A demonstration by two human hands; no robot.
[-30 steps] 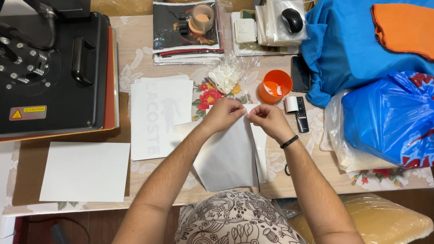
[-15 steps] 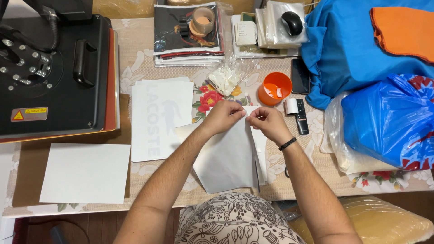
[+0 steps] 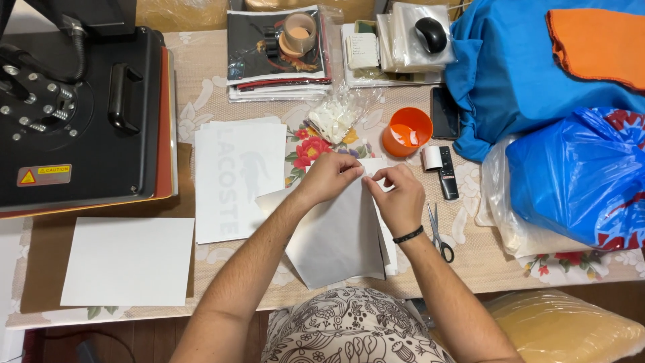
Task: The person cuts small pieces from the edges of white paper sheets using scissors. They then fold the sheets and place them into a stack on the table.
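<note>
A cluttered bench [image 3: 201, 101] with a floral cloth carries a pale sheet [image 3: 336, 238] at its near edge. The left hand [image 3: 327, 177] and the right hand [image 3: 398, 198] both pinch its top edge, each grip closed on the paper. Just beyond stands an orange cup [image 3: 406, 132] holding white scraps; scissors [image 3: 438, 232] lie beside the right wrist.

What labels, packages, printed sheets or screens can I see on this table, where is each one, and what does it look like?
Warning label: front of the black press, far left; yellow and pale rectangle.
Printed sheet: left of the hands; white with faint grey lettering and figure.
Plastic-wrapped prints: top centre; dark stack, tape roll on top.
Phone: right of the orange cup; dark screen.
Clear bag: above the hands; small white pieces inside.
Blue plastic bag: far right; shiny, bulging.
</note>
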